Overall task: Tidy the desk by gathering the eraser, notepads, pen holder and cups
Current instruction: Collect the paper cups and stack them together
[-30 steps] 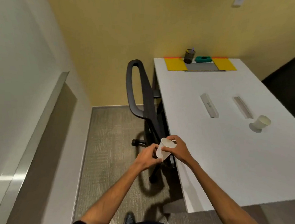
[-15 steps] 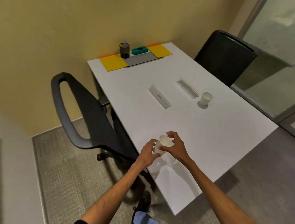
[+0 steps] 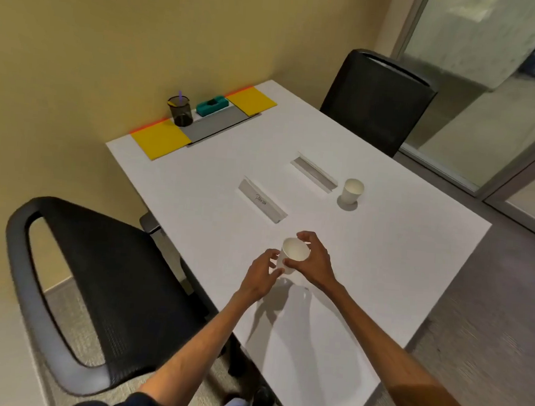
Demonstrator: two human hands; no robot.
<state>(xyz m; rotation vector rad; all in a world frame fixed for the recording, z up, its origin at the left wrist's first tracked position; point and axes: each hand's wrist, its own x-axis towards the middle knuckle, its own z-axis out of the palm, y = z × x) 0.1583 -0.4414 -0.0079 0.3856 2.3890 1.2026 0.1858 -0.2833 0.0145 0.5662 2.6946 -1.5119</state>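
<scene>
My right hand (image 3: 314, 264) grips a white paper cup (image 3: 293, 253) above the near part of the white desk (image 3: 383, 260). My left hand (image 3: 258, 277) touches the cup's lower side with its fingertips. A second white cup (image 3: 352, 190) stands upright further right on the desk. At the far edge by the wall sit a black mesh pen holder (image 3: 180, 111), a teal eraser (image 3: 212, 105) and two yellow notepads (image 3: 160, 139) (image 3: 251, 100) either side of a grey pad (image 3: 216, 124).
Two long cable slots (image 3: 261, 200) (image 3: 314, 172) lie in the desk's middle. A black mesh chair (image 3: 93, 285) stands at the left side, another black chair (image 3: 378, 99) at the far right. Glass partition at right.
The view has swung right and over the desk. Both hands have carried the cup from beyond the desk's left edge to above its surface.
</scene>
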